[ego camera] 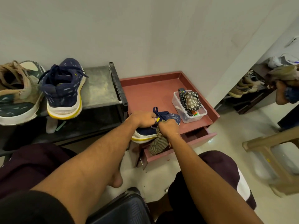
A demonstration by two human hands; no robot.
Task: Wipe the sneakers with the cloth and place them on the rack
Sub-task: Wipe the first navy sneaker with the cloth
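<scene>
Left hand: the left hand [142, 118] curls over the top of the held sneaker [172, 117], fingers closed round its collar next to the loose navy laces.
Right hand: the right hand [168, 127] bunches the cloth [157, 146] in a closed grip and presses it to the sneaker's near side; the rest of the striped cloth hangs below the wrist.
Held sneaker: navy with a white and yellow sole, toe pointing away from the person, at the front edge of the reddish bench [145, 91]; whether the sole rests on the bench cannot be told.
Drawer: the bench drawer [199, 136] stands pulled out just under the hands.
Rack: the dark rack [97, 88] stands to the left, touching the bench.
On the rack: the matching sneaker [64, 91] sits heel towards the person, beside a brown and green shoe [16, 97].
Bench top: a clear plastic box [175, 103] near the right rim holds a remote [181, 94] and a floral pouch [192, 99].
</scene>
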